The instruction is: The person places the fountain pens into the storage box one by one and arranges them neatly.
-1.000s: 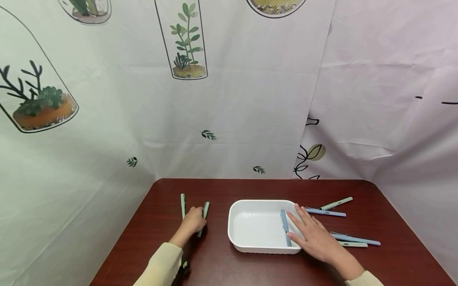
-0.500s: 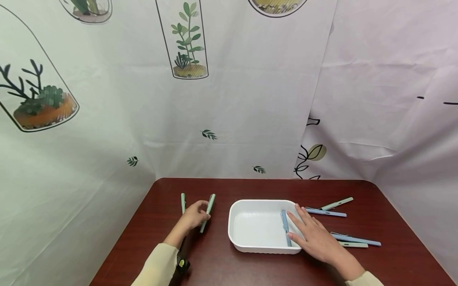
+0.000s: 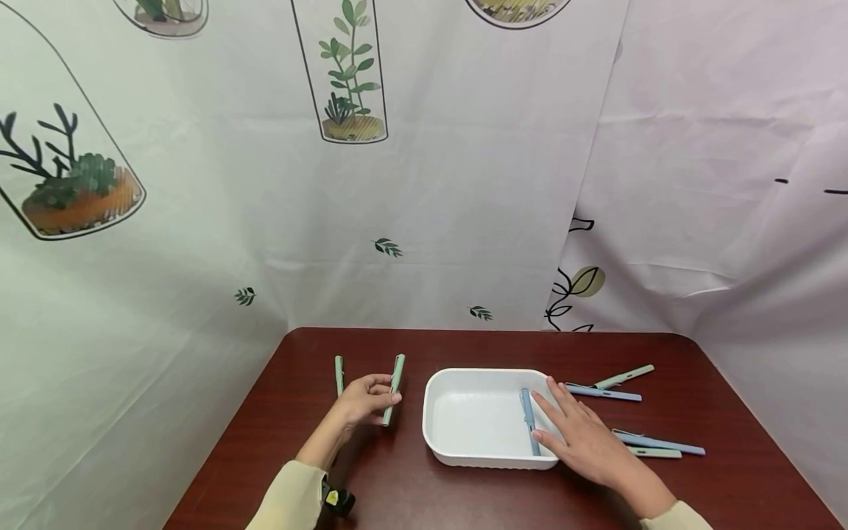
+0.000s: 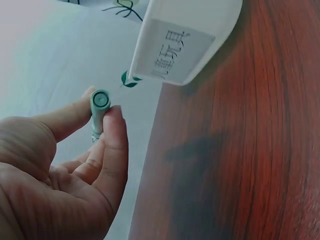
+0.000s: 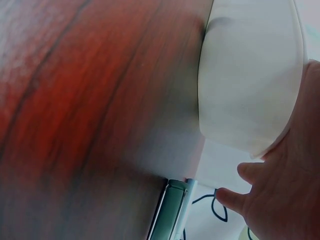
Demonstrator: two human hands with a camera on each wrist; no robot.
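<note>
Between thumb and fingers, my left hand (image 3: pixel 363 401) pinches a light green pen (image 3: pixel 396 375), which stands tilted above the table left of the white tray (image 3: pixel 490 462). From the left wrist view, the pen's round end (image 4: pixel 101 99) faces the camera, with thumb and fingertips around it. My right hand (image 3: pixel 586 442) rests on the tray's right rim, fingers spread and extended over the edge. Inside the tray, near that hand, lies a blue pen (image 3: pixel 529 419). In the right wrist view, the hand (image 5: pixel 280 200) lies along the tray's edge.
Another green pen (image 3: pixel 339 374) lies left of my left hand, partly hidden by it. To the tray's right, a green pen (image 3: pixel 629 375) crosses a blue pen (image 3: pixel 609 395); nearer, a blue pen (image 3: pixel 665 443) overlaps a green one (image 3: pixel 656 453). A patterned cloth hangs behind the table.
My left hand has lifted the green pen off the table and moved it slightly right, towards the tray. The right hand has stayed on the rim.
</note>
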